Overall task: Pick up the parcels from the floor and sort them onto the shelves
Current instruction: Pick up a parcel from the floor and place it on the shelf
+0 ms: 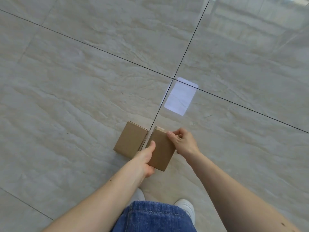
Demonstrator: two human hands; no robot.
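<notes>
While the left hand (147, 160) grips the right parcel (161, 150), right-hand fingers (172, 137) pinch its far edge

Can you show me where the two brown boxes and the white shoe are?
Left brown cardboard box (130, 139), head view, top face.
Right brown cardboard box (161, 150), head view, top face.
White shoe (185, 206), head view, toe.

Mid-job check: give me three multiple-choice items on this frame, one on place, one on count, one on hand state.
1. The free brown cardboard parcel lies where?
A. left of the held parcel
B. on a shelf
C. under a shoe

2. How many cardboard parcels show?
A. one
B. two
C. four

3. The left hand is
A. hanging idle
B. flat on the beige tiled floor
C. gripping the held brown cardboard parcel

Key: 1 A, it sits on the floor beside it; 2 B, only two show; 3 C, thumb on top, as the right hand grips the far end.
</notes>
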